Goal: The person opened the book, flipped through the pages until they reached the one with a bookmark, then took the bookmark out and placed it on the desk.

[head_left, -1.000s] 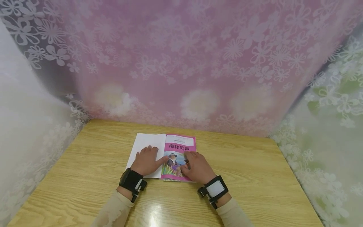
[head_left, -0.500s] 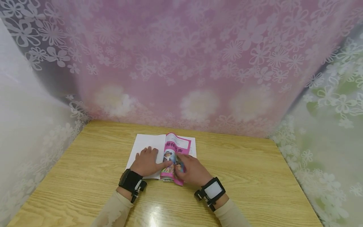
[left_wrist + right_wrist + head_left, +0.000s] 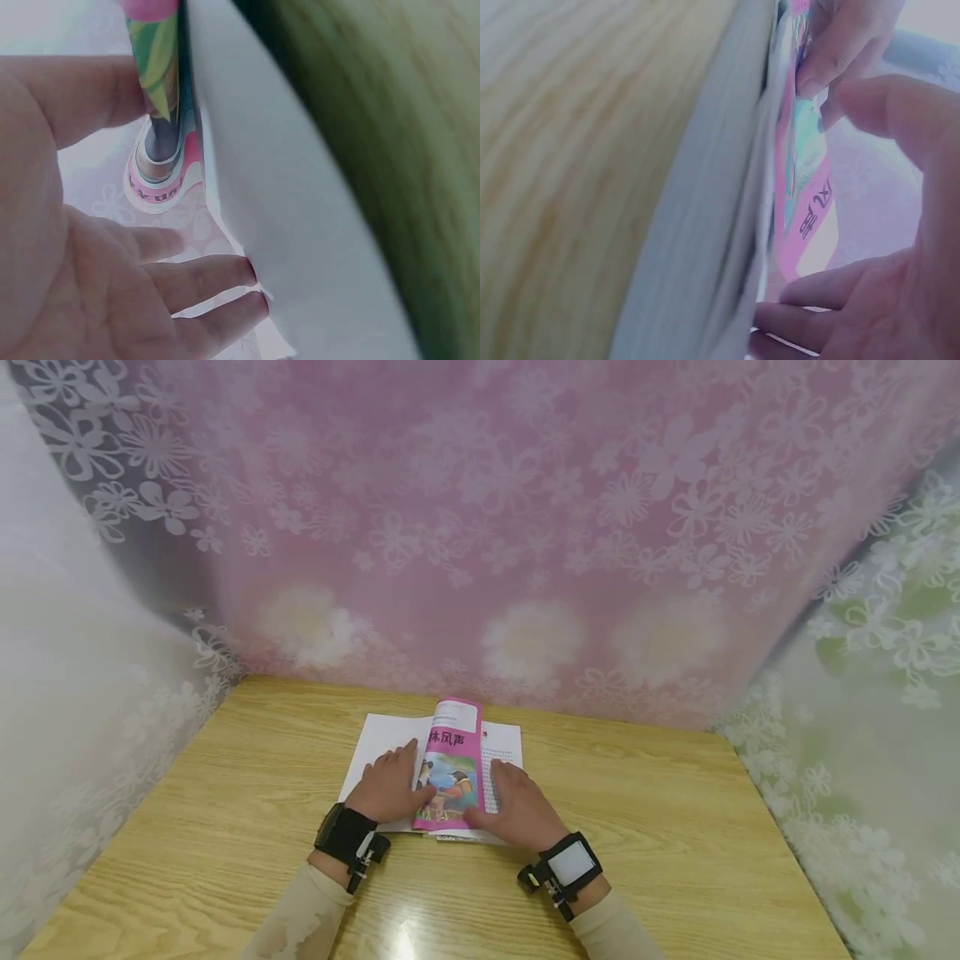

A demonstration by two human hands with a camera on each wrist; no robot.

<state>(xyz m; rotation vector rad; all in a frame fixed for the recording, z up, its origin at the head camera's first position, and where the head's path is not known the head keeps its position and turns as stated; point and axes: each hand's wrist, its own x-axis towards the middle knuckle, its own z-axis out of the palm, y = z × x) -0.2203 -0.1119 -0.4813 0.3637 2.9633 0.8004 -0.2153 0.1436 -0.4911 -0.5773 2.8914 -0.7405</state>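
An open book [image 3: 381,737] lies on the wooden table in the head view. Its pink illustrated page [image 3: 455,739] is lifted and curls over toward the left, baring a printed page [image 3: 498,743] beneath. My left hand [image 3: 384,787] rests on the blank white left page, fingers extended; its thumb touches the curled page near the lower left. On the right page rests my right hand [image 3: 525,810], with the thumb by the pink page's right edge. The wrist views show the fingertips of both hands against the book and the pink page bowed up between the thumbs.
The wooden table [image 3: 645,827] extends around the book on all sides. A pink floral curtain [image 3: 480,543] hangs along the far edge, with pale floral sheets [image 3: 885,710] at the sides. Black wrist straps [image 3: 348,837] with small cameras sit on both wrists.
The pink page lay flat on the right, then was bent up by my right hand, and now curls leftward over the spine. The right hand has loosened from it; the left stays nearly put.
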